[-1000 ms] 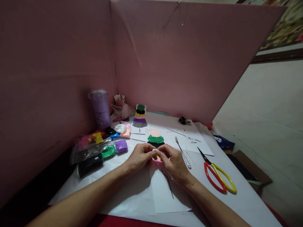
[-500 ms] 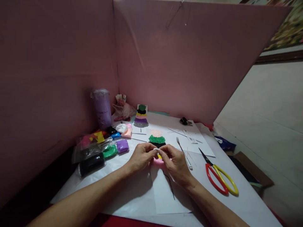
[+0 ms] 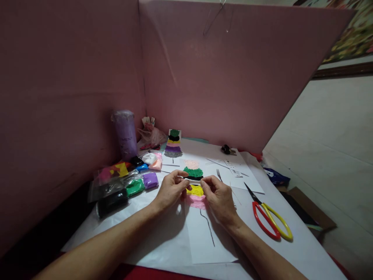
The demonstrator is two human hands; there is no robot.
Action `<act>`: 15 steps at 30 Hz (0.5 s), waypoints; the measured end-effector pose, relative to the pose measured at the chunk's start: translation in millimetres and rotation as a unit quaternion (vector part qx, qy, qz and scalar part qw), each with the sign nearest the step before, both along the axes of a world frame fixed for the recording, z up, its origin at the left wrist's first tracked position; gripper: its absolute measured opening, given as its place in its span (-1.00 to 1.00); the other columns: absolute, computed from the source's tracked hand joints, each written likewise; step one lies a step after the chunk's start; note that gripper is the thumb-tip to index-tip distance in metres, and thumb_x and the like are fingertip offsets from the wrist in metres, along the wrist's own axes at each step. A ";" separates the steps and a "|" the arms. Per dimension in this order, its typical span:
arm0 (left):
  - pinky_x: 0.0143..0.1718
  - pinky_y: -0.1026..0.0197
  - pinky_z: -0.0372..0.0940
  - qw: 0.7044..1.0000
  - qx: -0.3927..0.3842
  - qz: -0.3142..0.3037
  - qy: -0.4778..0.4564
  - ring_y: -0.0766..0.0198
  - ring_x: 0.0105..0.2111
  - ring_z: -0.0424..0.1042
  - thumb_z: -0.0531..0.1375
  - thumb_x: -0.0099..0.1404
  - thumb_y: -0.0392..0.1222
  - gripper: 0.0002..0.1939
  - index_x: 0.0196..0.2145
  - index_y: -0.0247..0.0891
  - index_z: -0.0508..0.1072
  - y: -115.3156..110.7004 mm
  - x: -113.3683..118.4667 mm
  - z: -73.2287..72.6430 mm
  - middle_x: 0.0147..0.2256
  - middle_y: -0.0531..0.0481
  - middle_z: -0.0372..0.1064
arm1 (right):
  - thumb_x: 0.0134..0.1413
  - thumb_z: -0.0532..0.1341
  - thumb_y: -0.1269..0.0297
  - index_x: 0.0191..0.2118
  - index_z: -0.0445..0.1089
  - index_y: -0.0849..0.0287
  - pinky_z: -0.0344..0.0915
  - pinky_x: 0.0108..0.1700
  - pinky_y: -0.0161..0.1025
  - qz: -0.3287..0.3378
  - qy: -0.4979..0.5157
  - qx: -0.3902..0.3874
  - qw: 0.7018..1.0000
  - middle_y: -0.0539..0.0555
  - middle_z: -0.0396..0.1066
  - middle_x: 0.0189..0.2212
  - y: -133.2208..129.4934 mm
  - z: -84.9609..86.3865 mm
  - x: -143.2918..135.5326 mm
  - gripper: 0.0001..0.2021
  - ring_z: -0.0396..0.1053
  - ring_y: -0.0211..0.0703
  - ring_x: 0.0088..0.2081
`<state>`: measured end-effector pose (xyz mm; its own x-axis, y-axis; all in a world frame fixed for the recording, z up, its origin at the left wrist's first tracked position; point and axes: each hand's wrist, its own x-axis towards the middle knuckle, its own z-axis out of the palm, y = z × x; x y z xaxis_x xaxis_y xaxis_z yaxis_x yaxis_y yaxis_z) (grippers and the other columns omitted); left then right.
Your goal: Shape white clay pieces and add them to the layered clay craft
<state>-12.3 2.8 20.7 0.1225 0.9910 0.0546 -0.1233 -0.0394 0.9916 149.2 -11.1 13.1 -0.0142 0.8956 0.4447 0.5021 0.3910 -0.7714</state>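
Observation:
A thin white strip of clay is stretched between my two hands, above a paper sheet. My left hand pinches its left end, and my right hand pinches the right end. Beneath the strip the sheet bears textured bands: pale pink at the top, green, black, yellow and pink. A dark curved line runs down the sheet below them. Farther back stands a small card with similar coloured bands.
Bagged clay packs, green and purple among them, lie at left beside a purple cylinder. Red-and-yellow scissors lie at right. A fork is partly behind my right hand. Keys sit at the back.
My hands have moved apart, and the white clay between them now shows as a longer thin strip. More of the yellow and pink bands is visible.

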 end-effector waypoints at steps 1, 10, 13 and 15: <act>-0.68 0.34 0.13 1.000 0.000 -0.006 -0.004 0.42 -0.75 0.25 0.28 0.05 -0.07 -0.68 -0.32 -0.33 0.34 0.1 -0.7 -0.1 -0.57 0.05 0.42 | 0.17 0.13 0.27 -0.40 0.36 0.17 0.19 -0.44 -0.30 -0.001 0.002 -0.001 1.000 0.00 0.38 -0.52 0.3 0.3 0.2 -0.84 0.29 -0.20 -0.49; -0.64 0.36 0.13 0.997 -0.021 -0.074 0.000 0.44 -0.68 0.24 0.37 -0.05 -0.04 -0.66 -0.44 -0.38 0.46 -0.8 -1.5 -0.8 -0.65 0.12 0.28 | 0.13 0.15 0.24 -0.40 0.41 0.17 0.25 -0.41 -0.27 0.022 0.021 -0.028 0.999 0.03 0.42 -0.50 0.8 4.5 -0.8 -0.83 0.35 -0.16 -0.46; -0.65 0.34 0.16 0.998 -0.014 -0.058 -0.024 0.45 -0.68 0.24 0.39 -0.08 -0.09 -0.65 -0.41 -0.36 0.42 0.1 0.3 -4.5 -0.58 0.13 0.31 | 0.14 0.15 0.25 -0.39 0.43 0.17 0.27 -0.40 -0.28 0.047 0.025 -0.035 0.998 0.04 0.45 -0.48 0.1 3.3 -2.6 -0.83 0.37 -0.15 -0.44; -0.67 0.34 0.16 0.998 -0.014 -0.053 -0.040 0.44 -0.69 0.24 0.40 -0.11 -0.10 -0.61 -0.38 -0.33 0.38 1.4 1.4 -7.9 -0.57 0.15 0.31 | 0.18 0.13 0.23 -0.36 0.45 0.18 0.27 -0.41 -0.29 0.062 0.019 -0.029 0.997 0.05 0.45 -0.48 -1.0 3.1 -3.5 -0.80 0.38 -0.16 -0.44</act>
<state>-10.9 4.2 12.8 0.2227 0.9740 0.0415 -0.2038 0.0049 0.9790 145.7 -12.1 16.2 -0.1116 0.9123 0.3939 0.4227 0.4024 -0.8121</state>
